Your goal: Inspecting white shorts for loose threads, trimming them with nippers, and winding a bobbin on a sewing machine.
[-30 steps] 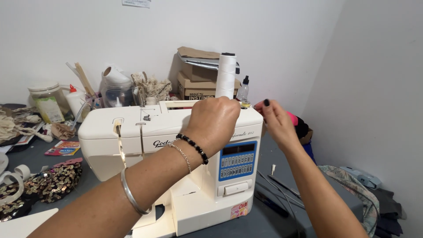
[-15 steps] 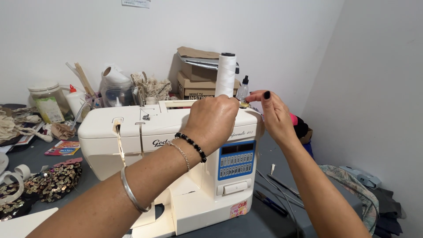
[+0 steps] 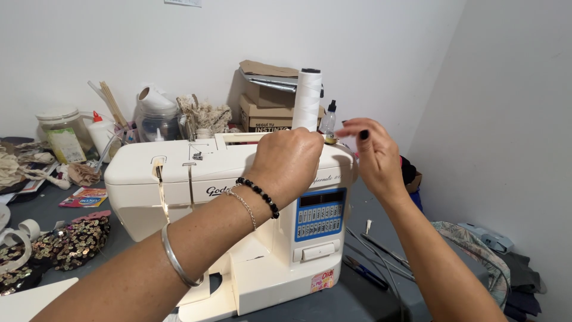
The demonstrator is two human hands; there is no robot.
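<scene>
Left fingers: curled tight in a fist on top of the cream sewing machine (image 3: 238,197), at the foot of the white thread spool (image 3: 308,98); what the left hand (image 3: 286,164) grips cannot be told.
Right fingers: right hand (image 3: 370,156) pinched narrow at the small bobbin (image 3: 329,141) on the machine's top right corner.
Wrists: one beaded bracelet, one chain, one metal bangle (image 3: 174,259) on the left arm.
Surface: grey table (image 3: 369,298); sequined fabric (image 3: 65,244) at left; one spool upright on the machine.
Room: white walls, two stacked cardboard boxes (image 3: 265,110) behind.

Both hands raised: left (image 3: 290,160) fisted palm-down, right (image 3: 369,152) with fingertips pinched.
</scene>
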